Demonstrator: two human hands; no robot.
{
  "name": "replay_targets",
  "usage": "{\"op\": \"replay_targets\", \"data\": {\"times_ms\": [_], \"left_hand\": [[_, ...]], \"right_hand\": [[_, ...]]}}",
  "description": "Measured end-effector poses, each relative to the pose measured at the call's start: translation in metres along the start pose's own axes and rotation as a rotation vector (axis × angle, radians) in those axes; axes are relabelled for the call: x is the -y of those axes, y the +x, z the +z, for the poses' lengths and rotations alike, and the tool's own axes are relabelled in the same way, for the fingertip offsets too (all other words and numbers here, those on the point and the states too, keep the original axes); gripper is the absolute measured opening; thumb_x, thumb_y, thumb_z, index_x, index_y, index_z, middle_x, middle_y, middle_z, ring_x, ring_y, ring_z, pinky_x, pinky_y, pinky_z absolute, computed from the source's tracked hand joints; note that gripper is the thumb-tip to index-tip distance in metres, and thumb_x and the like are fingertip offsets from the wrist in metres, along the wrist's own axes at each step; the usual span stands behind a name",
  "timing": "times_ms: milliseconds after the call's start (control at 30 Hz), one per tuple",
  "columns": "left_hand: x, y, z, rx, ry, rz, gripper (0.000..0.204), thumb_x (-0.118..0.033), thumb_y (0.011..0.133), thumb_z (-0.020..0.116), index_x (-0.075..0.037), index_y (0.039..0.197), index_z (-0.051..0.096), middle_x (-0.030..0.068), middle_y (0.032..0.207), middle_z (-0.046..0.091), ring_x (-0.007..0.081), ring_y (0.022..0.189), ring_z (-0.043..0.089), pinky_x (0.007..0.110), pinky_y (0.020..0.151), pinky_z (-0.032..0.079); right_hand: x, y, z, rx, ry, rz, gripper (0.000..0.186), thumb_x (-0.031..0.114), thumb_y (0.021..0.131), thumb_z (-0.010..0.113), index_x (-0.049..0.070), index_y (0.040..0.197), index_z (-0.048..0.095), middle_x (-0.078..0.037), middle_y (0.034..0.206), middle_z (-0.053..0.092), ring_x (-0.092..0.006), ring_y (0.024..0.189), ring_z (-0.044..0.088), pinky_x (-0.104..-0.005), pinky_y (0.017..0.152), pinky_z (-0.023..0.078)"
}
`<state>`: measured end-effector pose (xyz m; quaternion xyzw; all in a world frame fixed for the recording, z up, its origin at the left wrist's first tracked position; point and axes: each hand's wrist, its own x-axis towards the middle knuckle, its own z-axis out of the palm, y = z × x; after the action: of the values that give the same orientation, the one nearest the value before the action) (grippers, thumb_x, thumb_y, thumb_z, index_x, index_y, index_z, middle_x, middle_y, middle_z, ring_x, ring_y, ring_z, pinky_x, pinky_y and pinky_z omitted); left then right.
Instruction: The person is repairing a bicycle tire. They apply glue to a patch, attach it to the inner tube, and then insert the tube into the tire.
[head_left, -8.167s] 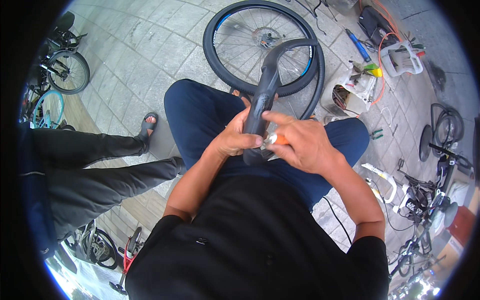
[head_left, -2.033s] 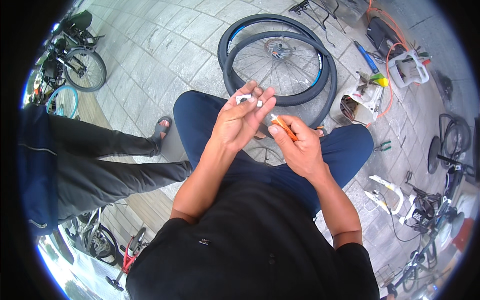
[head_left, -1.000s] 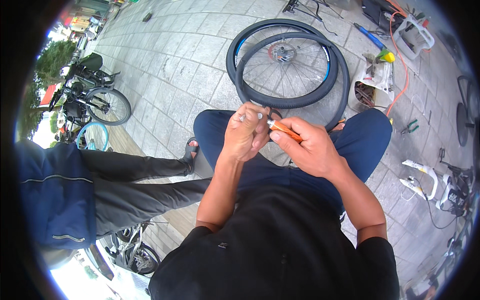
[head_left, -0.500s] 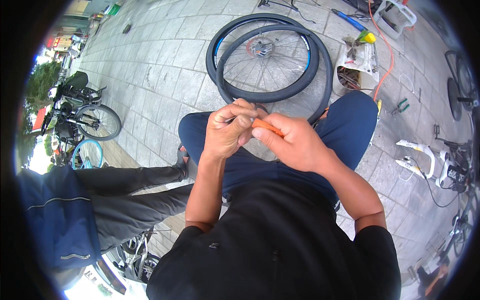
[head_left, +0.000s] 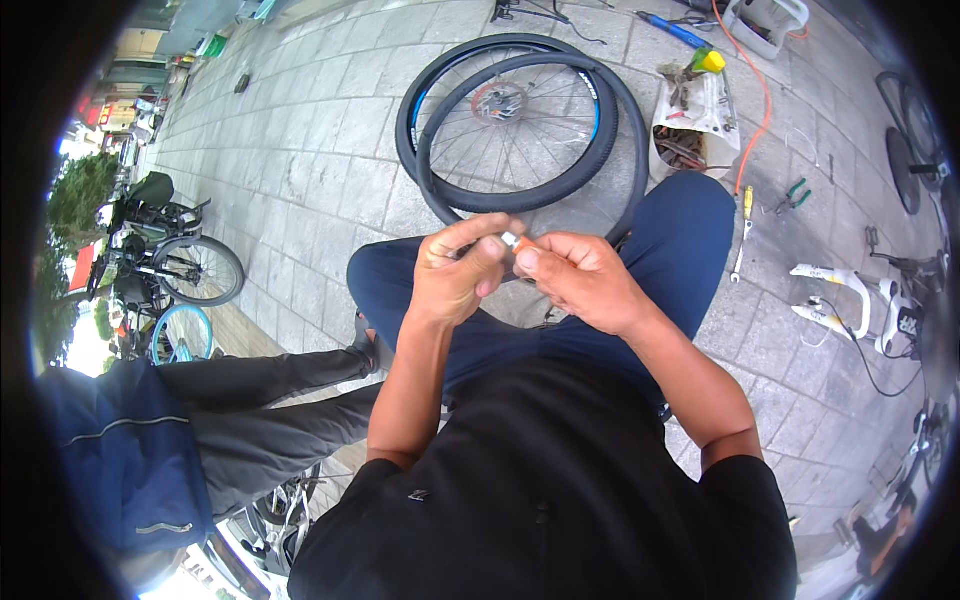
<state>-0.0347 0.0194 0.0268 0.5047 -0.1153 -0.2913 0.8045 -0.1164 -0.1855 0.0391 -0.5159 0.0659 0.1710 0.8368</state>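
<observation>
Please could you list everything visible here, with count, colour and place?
Small tube: 1, orange, centre
Bicycle wheel: 1, black and blue, top
Rubber ring: 1, black, overlapping the wheel
Scrap container: 1, white, beside the wheel
Open container: 1, whitish, upper right
Long tool: 1, blue, upper right
Cord: 1, orange, upper right
Pliers: 1, green, right
Tool handle: 1, yellow, right
Curved part: 1, white, right
Parked bikes: several, mostly dark, left
Bystander's legs: 2, dark, lower left
Other clutter: unclear, mixed colours, right edge
Shirt: 1, black, lower centre
Trousers: 1, navy, centre
Left hand: 1, bare, by the tube
Right hand: 1, bare, holding the tube
</observation>
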Motion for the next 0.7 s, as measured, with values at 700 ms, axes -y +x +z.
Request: {"op": "replay_targets", "data": {"times_ms": [700], "left_hand": [[0.020,0.027,0.044,0.050,0.207,0.065,0.035,-0.033,0.108,0.071,0.002,0.110,0.066,0.0012,0.097,0.054,0.0057,0.059,0.044,0.024,0.049,0.035]], "right_hand": [[-0.003,-0.018,-0.027,0.006,0.205,-0.205,0.034,0.028,0.114,0.061,-0.003,0.112,0.074,-0.002,0.081,0.068,-0.0122,0.066,0.062,-0.0298,0.062,0.052]]}}
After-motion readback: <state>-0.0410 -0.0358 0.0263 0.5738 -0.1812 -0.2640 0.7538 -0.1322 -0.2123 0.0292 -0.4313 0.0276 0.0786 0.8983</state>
